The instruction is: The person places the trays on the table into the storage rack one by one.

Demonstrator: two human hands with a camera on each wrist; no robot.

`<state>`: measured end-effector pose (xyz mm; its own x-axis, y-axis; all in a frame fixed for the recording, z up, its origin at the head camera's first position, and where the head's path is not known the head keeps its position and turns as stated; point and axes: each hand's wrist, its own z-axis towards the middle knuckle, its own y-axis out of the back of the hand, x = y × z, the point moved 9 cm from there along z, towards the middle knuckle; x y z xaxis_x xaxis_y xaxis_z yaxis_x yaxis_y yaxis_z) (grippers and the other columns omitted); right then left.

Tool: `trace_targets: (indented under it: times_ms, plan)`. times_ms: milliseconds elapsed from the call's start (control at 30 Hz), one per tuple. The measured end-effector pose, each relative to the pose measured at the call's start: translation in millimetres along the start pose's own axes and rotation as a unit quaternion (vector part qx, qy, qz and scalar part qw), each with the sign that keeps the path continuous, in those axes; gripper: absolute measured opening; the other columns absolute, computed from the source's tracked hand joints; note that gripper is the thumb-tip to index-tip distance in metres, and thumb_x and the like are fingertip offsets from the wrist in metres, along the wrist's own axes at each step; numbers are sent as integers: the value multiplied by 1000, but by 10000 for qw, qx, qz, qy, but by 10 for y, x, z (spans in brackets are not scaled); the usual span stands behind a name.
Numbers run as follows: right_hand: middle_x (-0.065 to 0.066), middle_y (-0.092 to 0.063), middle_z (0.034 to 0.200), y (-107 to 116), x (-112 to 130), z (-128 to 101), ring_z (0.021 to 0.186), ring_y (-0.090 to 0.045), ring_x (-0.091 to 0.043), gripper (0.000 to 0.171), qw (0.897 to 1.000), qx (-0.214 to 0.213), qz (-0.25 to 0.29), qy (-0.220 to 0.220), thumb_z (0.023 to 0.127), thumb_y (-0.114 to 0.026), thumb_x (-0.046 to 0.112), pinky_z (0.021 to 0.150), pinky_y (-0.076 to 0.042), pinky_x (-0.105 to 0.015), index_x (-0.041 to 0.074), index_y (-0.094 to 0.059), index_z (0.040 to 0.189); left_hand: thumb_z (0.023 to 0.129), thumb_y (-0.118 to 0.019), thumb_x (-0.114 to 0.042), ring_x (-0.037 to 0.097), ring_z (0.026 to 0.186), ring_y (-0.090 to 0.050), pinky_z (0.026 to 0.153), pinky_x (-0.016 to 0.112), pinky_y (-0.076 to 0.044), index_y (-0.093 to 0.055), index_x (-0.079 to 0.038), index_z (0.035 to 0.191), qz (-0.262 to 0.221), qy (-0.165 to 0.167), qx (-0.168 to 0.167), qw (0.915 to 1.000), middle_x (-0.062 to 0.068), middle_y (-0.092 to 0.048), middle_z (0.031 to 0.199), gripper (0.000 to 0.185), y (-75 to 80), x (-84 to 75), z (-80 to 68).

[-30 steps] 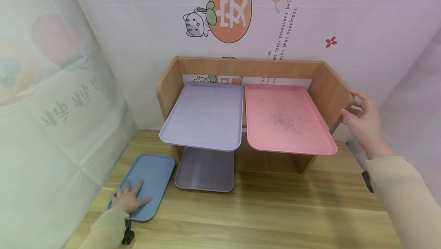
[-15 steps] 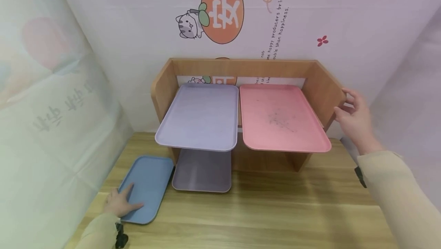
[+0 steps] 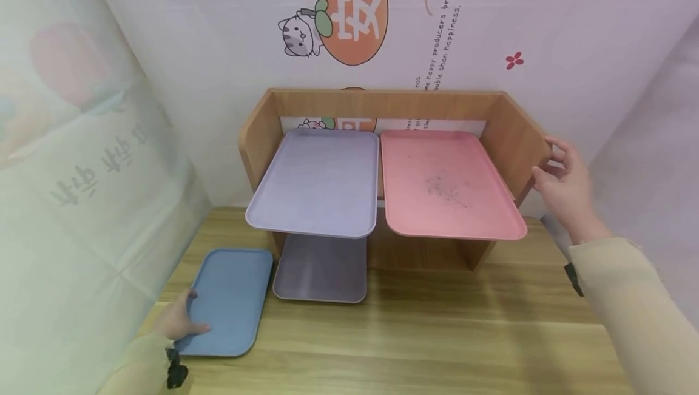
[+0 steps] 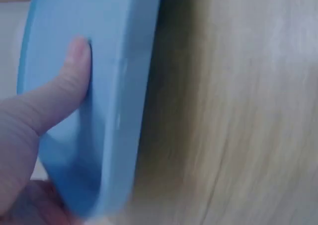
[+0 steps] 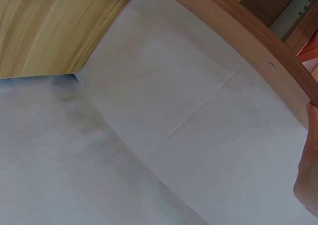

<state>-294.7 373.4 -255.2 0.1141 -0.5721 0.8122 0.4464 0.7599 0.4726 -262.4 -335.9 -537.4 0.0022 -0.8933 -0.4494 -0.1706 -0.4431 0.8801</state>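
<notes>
At the lower left of the head view, a blue tray [image 3: 232, 298] lies on the wooden table. My left hand [image 3: 177, 319] grips its left edge. In the left wrist view the thumb [image 4: 72, 78] presses the tray's upper face while the other fingers are mostly hidden at the far edge. My right hand [image 3: 570, 195] holds the right side panel of a wooden shelf [image 3: 516, 146], thumb in front and fingers at the outer edge. Only part of that hand [image 5: 308, 170] shows in the right wrist view.
Side by side on the shelf's upper level lie a lavender tray [image 3: 319, 182] and a pink tray [image 3: 448, 164], both overhanging the front. Below sits a grey-purple tray [image 3: 322, 273] that sticks out from the lower level. White printed cloth [image 3: 218, 37] hangs behind and beside the table [image 3: 415, 340].
My left hand has slid leftward from lying spread across the blue tray to gripping its left edge, and the tray has turned slightly. My right hand keeps holding the shelf panel.
</notes>
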Motion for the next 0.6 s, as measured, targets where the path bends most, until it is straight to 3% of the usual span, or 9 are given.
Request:
trace_targets:
  times_ms: [133,200,267,367,433,500,567,600]
  plan:
    - [20,-38,106,-6,7,15,112,-52,-16,60,10000,3,58,-38,94,-49,6,66,-48,-4,32,-32,145,67,-85,-27,59,107,-48,87,59,-47,-39,11,122,-532,-171,175,9983,47,-39,123,81,-1,37,-16]
    - [20,-39,106,-13,3,19,112,-52,-16,60,9999,20,100,-47,94,-49,5,66,-48,-5,32,-32,145,73,-81,-22,52,98,-57,80,52,-53,-34,12,126,-1089,-246,498,9925,47,-41,119,79,-32,62,-31]
    - [20,-39,106,-17,-3,21,112,-52,-16,60,9999,23,122,-60,94,-48,5,66,-49,-5,32,-33,145,78,-77,-18,42,89,-64,72,43,-57,-27,14,131,-1663,-434,827,9816,46,-47,112,79,-42,57,-57]
    - [21,-38,106,-15,-9,18,112,-52,-17,60,9999,26,100,-75,94,-48,5,67,-49,-5,33,-32,145,84,-69,-8,26,77,-69,64,35,-59,-19,13,135,-2665,-864,1365,9502,40,-58,100,74,-32,-17,-122]
    - [21,-38,106,-11,-9,14,114,-52,-19,60,9999,30,83,-87,94,-48,6,67,-49,-5,33,-32,145,86,-66,-7,21,78,-70,65,35,-59,-30,-4,141,-3198,-1110,1666,9261,33,-62,98,65,1,-92,-175]
    - [22,-38,106,-7,-5,10,114,-51,-19,60,9999,38,67,-78,94,-48,7,68,-49,-5,33,-31,145,88,-63,-6,19,81,-70,69,37,-59,-38,-28,137,-3664,-1169,1948,9023,26,-64,101,59,23,-147,-219]
    - [22,-39,106,-7,-2,6,112,-52,-17,60,9999,45,92,-58,94,-49,7,68,-49,-5,33,-31,145,90,-61,-5,18,84,-70,72,38,-59,-39,-49,124,-3912,-1157,2098,8886,18,-66,104,59,45,-180,-254]
    - [22,-39,106,-7,-1,4,111,-52,-16,60,9999,44,104,-52,94,-49,7,67,-49,-5,33,-32,145,91,-60,-5,17,86,-69,73,38,-59,-38,-54,119,-3987,-1109,2154,8845,14,-66,105,60,52,-184,-269]
